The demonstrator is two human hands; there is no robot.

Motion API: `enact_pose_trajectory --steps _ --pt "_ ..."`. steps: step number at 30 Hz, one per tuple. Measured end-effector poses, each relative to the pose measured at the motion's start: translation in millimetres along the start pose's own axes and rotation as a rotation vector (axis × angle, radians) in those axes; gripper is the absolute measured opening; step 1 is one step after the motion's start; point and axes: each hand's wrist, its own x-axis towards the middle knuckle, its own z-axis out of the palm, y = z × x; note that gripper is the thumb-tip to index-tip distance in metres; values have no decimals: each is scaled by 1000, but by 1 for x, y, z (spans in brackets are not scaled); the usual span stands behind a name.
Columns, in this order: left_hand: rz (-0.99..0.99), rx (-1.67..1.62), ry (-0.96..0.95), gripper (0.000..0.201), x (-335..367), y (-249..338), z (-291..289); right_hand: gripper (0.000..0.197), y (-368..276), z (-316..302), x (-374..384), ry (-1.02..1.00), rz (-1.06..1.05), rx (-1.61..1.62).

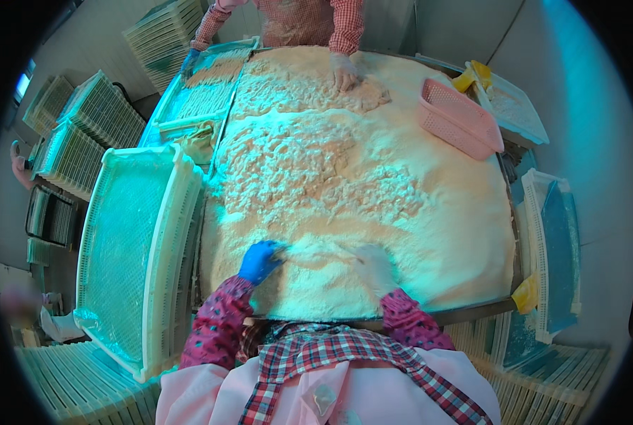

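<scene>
A broad bed of pale flour-like powder (444,227) covers the table. My left hand (261,262), in a blue glove, rests in it near the front edge, fingers apart and pointing right, the tips partly sunk. To its right my right hand (374,269), in a whitish glove, lies on the powder with fingers stretched forward; it blends into the powder and its outline is soft. Between the two hands runs a low ridge of powder. Farther back, many small powder-coated pieces (288,152) lie in a lumpy heap; their kind I cannot make out.
Across the table a co-worker's gloved hand (344,73) touches the powder. A pink perforated basket (458,120) stands at the far right. Mesh trays (129,248) lean at the left; another tray (196,99) holds rows of pieces. A white tub (518,113) and upright frames (554,248) line the right side.
</scene>
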Motion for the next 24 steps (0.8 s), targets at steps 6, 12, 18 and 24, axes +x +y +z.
enact_pose_trajectory --steps 6,12,18,24 --pt "22 178 2 28 33 37 30 32 -37 -23 13 214 -60 -1" --pt "-617 -1550 27 37 37 77 34 38 -47 -16 40 575 -10 236" --pt "-490 -1836 44 56 17 84 85 61 -93 13 48 476 -133 469" --pt "-317 -1872 143 57 17 63 96 59 -82 -32 49 268 -75 414"
